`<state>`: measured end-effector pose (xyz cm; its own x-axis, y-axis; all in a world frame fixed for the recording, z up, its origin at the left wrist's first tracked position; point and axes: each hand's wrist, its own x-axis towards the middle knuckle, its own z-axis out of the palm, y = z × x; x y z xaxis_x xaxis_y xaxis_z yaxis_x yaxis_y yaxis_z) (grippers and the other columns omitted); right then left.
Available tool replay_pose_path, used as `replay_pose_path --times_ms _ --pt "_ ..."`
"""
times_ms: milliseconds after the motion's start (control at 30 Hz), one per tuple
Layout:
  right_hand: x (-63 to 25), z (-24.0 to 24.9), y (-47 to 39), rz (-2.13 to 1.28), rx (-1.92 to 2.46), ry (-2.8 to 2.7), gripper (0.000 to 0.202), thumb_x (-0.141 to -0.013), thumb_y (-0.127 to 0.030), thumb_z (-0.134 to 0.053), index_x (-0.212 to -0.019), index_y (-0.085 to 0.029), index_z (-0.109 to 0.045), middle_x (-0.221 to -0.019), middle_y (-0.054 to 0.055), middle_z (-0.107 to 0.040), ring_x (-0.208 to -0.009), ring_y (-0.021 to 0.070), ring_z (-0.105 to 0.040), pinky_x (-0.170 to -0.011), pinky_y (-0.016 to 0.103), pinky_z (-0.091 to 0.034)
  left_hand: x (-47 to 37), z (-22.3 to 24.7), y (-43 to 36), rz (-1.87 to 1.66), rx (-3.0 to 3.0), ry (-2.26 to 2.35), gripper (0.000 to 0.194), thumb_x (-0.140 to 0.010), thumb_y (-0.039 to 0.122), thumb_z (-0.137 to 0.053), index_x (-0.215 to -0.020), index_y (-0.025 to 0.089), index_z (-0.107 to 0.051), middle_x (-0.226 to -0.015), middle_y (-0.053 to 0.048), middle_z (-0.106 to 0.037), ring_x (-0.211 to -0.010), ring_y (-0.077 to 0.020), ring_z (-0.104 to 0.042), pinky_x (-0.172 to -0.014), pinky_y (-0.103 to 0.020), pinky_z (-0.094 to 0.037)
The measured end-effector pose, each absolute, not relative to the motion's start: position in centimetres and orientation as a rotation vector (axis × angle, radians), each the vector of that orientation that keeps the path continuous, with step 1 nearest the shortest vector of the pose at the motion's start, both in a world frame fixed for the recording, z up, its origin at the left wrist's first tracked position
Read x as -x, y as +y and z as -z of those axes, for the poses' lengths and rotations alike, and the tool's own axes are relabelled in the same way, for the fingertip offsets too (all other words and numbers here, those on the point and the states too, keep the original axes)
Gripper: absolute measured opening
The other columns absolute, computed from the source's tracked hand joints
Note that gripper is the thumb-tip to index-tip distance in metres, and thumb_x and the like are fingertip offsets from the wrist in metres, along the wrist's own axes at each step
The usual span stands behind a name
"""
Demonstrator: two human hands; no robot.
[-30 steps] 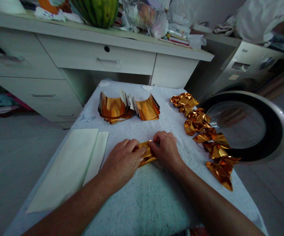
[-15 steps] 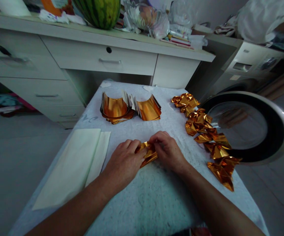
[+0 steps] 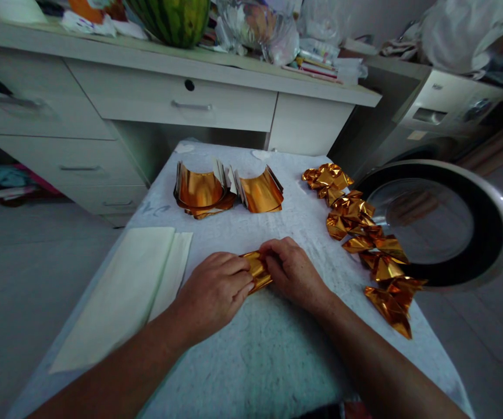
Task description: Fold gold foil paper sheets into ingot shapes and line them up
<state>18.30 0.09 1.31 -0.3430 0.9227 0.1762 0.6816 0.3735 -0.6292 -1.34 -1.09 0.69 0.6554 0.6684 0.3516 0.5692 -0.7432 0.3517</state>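
A folded strip of gold foil paper (image 3: 259, 271) lies near the middle of the table between my two hands. My left hand (image 3: 216, 288) grips its left end, fingers bent over the top. At the other end, my right hand (image 3: 292, 270) pinches the strip between thumb and fingers; the fingertips are partly hidden. Beyond my hands stand two curved stacks of gold foil sheets, a left stack (image 3: 201, 189) and a right stack (image 3: 260, 193). A row of folded gold foil pieces (image 3: 349, 215) runs down the table's right side.
Pale folded paper sheets (image 3: 120, 291) lie on the left of the cloth-covered table (image 3: 273, 361). Behind is a white drawer cabinet (image 3: 190, 107) with a watermelon (image 3: 172, 20) on top. An open round washing machine door (image 3: 434, 224) stands close to the right edge.
Both hands still hold the foil strip. My left hand has shifted slightly left, baring more of the strip's top, which looks flatter now. The view has also moved slightly.
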Motion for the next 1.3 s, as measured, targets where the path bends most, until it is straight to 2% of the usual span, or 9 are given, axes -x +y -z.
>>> replay_pose_path --times_ms 133,233,333,500,733,967,1033,1167,1300 --pt "-18.3 -1.5 -0.1 -0.597 1.368 -2.14 0.016 -0.084 -0.008 -0.053 -0.093 -0.018 -0.062 -0.084 0.003 -0.065 -0.08 0.018 -0.054 -0.077 0.031 -0.041 1.4 -1.1 -1.5 -0.724 -2.726 0.953 0.023 -0.094 0.018 -0.05 -0.08 0.017 -0.068 -0.08 -0.002 -0.068 -0.079 -0.0195 -0.063 -0.085 -0.044 -0.046" --pt "-18.3 -1.5 -0.3 -0.596 1.367 -2.156 0.017 -0.081 -0.01 -0.059 -0.096 -0.017 -0.06 -0.083 0.002 -0.064 -0.078 0.0176 -0.053 -0.077 0.032 -0.039 1.2 -1.3 -2.2 -0.684 -2.78 0.98 0.018 -0.094 0.02 -0.051 -0.087 0.017 -0.068 -0.082 -0.003 -0.069 -0.079 -0.0207 -0.064 -0.083 -0.044 -0.047" --pt "-18.3 -1.3 -0.4 -0.579 1.38 -2.193 0.021 -0.08 -0.013 -0.062 -0.1 -0.017 -0.059 -0.087 0.002 -0.064 -0.081 0.0189 -0.052 -0.078 0.034 -0.038 1.0 -1.4 -2.9 -0.612 -2.833 1.021 0.013 -0.091 0.021 -0.056 -0.098 0.017 -0.067 -0.09 -0.005 -0.071 -0.085 -0.0229 -0.065 -0.085 -0.044 -0.048" --pt "-18.2 -0.8 -0.5 -0.551 1.422 -2.252 0.03 -0.079 -0.013 -0.063 -0.107 -0.019 -0.057 -0.097 0.004 -0.064 -0.088 0.0215 -0.049 -0.081 0.036 -0.038 0.9 -1.0 -4.1 -0.449 -2.911 1.123 0.019 -0.089 0.025 -0.06 -0.104 0.015 -0.066 -0.101 -0.008 -0.072 -0.095 -0.0256 -0.067 -0.091 -0.045 -0.05" --pt "-18.2 -0.8 -0.6 -0.541 1.445 -2.27 0.03 -0.08 -0.013 -0.064 -0.109 -0.02 -0.056 -0.1 0.005 -0.065 -0.092 0.022 -0.049 -0.083 0.036 -0.038 2.2 1.1 -5.5 -0.441 -3.06 1.138 0.034 -0.099 0.028 -0.042 -0.121 0.01 -0.062 -0.127 -0.016 -0.066 -0.115 -0.0269 -0.064 -0.095 -0.042 -0.052" --pt "-17.9 -1.4 -0.9 -0.525 1.508 -2.283 0.025 -0.081 -0.014 -0.06 -0.105 -0.02 -0.057 -0.099 0.004 -0.064 -0.09 0.0221 -0.05 -0.083 0.037 -0.038 4.4 1.3 -6.1 -0.509 -3.07 1.052 0.033 -0.099 0.027 -0.043 -0.121 0.013 -0.063 -0.129 -0.015 -0.065 -0.12 -0.0285 -0.06 -0.097 -0.044 -0.053" --pt "-17.7 -1.5 -1.1 -0.517 1.519 -2.297 0.025 -0.082 -0.019 -0.062 -0.107 -0.02 -0.056 -0.101 0.005 -0.063 -0.092 0.0231 -0.049 -0.083 0.037 -0.038 4.7 1.3 -6.1 -0.589 -3.07 1.038 0.03 -0.098 0.023 -0.045 -0.119 0.013 -0.064 -0.125 -0.016 -0.066 -0.118 -0.0285 -0.061 -0.097 -0.044 -0.053" --pt "-17.3 -1.7 -1.6 -0.466 1.545 -2.324 0.04 -0.08 -0.042 -0.068 -0.111 -0.02 -0.055 -0.105 0.007 -0.061 -0.097 0.0263 -0.048 -0.083 0.04 -0.037 4.9 1.4 -6.2 -0.734 -3.044 1.02 0.028 -0.097 0.019 -0.047 -0.115 0.012 -0.066 -0.12 -0.015 -0.069 -0.113 -0.0278 -0.064 -0.095 -0.044 -0.057" --pt "-16.7 -1.5 -2.0 -0.377 1.594 -2.334 0.051 -0.078 -0.058 -0.065 -0.109 -0.02 -0.054 -0.107 0.009 -0.059 -0.098 0.0287 -0.048 -0.083 0.043 -0.037 4.8 1.3 -6.1 -0.781 -3.019 1.034 0.026 -0.095 0.017 -0.051 -0.115 0.012 -0.068 -0.118 -0.015 -0.07 -0.11 -0.0281 -0.066 -0.092 -0.045 -0.059"
